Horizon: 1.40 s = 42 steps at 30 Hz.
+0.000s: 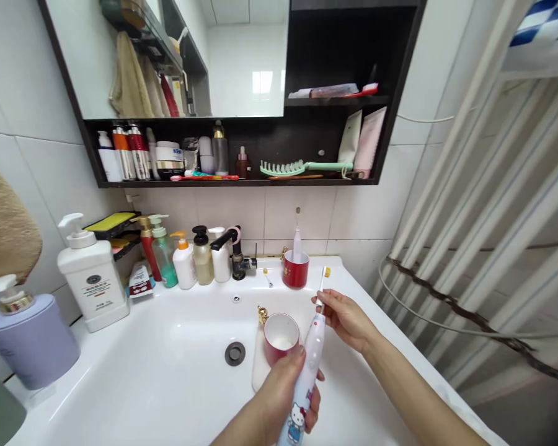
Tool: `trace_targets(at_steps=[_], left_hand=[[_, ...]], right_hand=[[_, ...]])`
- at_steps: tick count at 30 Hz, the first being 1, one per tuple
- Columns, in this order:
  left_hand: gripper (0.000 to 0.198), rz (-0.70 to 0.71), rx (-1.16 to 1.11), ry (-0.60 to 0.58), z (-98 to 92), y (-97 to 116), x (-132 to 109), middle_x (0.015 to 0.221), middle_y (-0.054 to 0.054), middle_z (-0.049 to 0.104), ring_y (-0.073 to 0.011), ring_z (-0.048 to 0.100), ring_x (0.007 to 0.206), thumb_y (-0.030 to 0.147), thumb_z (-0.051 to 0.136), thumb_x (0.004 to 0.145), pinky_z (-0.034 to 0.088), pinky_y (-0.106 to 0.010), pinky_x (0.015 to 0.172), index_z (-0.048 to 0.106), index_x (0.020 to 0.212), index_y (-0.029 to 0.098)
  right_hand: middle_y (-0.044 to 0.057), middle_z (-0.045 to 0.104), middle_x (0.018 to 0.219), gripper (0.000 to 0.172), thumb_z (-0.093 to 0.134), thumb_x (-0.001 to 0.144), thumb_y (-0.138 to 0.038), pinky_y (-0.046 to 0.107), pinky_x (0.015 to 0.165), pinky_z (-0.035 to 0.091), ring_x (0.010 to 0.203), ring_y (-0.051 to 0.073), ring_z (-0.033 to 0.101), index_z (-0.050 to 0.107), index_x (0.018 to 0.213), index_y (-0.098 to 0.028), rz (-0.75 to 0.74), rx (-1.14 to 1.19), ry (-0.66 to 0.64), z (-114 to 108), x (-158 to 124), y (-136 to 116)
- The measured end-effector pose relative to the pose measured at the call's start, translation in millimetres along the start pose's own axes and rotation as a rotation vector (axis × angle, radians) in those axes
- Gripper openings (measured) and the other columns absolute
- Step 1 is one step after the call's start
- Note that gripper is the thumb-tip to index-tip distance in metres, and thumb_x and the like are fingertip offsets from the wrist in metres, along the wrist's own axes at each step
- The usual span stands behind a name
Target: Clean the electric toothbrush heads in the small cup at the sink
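Over the sink, my left hand [279, 390] is wrapped round the pale handle of an electric toothbrush [313, 348] with a cartoon cat printed near its base. My right hand [351, 319] pinches the brush head [323, 285] low on its neck, where it meets the top of the handle. Whether the head is fully seated cannot be seen under the fingers. Yellowish bristles point up and to the right. Just left of the handle, a red cup [275, 354] with a white inside and a gold ornament stands on a white tray [259, 365] in the basin, partly hidden by my left hand.
A second red cup [296, 271] holding another electric toothbrush stands on the back rim. Beside it lies a small spare brush head [268, 279]. A black faucet [236, 254] and several pump bottles line the rim. Above hangs a dark mirror cabinet [307, 136]; pipes [474, 204] run along the right.
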<state>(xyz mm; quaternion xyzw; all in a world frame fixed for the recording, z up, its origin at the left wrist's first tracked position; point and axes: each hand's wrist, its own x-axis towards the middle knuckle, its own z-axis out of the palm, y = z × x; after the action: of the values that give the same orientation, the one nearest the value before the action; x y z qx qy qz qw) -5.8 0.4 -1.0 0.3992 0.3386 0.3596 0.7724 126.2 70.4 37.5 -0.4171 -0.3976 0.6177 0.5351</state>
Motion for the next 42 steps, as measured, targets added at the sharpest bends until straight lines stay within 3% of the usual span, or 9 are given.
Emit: trace_targets(at_steps=[4,9,21,33,42], left_hand=[[0.045,-0.002,0.062,-0.009,1.4,-3.5,1.5,0.035,0.004,0.041,-0.0056,0.035,0.024,0.056,0.028,0.062,0.023,-0.017,0.027,0.043,0.068,0.014],[0.046,0.009,0.074,0.080,1.8,-1.3,3.5,0.036,0.005,0.041,-0.0054,0.034,0.025,0.056,0.026,0.063,0.022,-0.017,0.028,0.043,0.069,0.014],[0.048,-0.019,0.097,0.092,2.6,1.1,2.3,0.037,0.005,0.040,-0.0052,0.033,0.025,0.058,0.028,0.061,0.023,-0.018,0.030,0.043,0.072,0.014],[0.044,-0.059,0.009,0.024,0.6,-2.9,4.1,0.038,0.005,0.040,-0.0058,0.033,0.026,0.054,0.027,0.064,0.023,-0.019,0.031,0.043,0.075,0.015],[0.040,-0.048,-0.082,0.020,5.1,-7.7,4.8,0.037,0.006,0.039,-0.0057,0.033,0.024,0.053,0.029,0.064,0.021,-0.018,0.029,0.041,0.072,0.016]], right_hand=[[-0.004,0.049,0.049,0.014,0.060,0.053,-0.022,0.018,0.044,0.037,0.042,0.005,0.043,0.048,0.056,-0.016,0.040,0.177,-0.009,-1.0,0.9,-4.1],[-0.005,0.046,0.045,0.015,0.061,0.052,-0.023,0.017,0.044,0.037,0.041,0.004,0.042,0.049,0.057,-0.016,0.028,0.222,0.012,5.2,-2.8,-3.6],[-0.007,0.041,0.044,0.022,0.061,0.051,-0.030,0.018,0.041,0.033,0.041,0.004,0.039,0.043,0.054,-0.016,-0.021,0.132,0.055,12.6,-5.7,5.7],[-0.008,0.038,0.040,0.027,0.058,0.052,-0.033,0.017,0.040,0.031,0.039,0.004,0.036,0.038,0.049,-0.017,-0.081,0.061,0.091,14.0,-6.6,5.0],[-0.007,0.037,0.044,0.027,0.056,0.055,-0.033,0.016,0.040,0.032,0.039,0.003,0.034,0.035,0.050,-0.017,-0.014,0.040,0.009,13.8,-7.3,3.4]])
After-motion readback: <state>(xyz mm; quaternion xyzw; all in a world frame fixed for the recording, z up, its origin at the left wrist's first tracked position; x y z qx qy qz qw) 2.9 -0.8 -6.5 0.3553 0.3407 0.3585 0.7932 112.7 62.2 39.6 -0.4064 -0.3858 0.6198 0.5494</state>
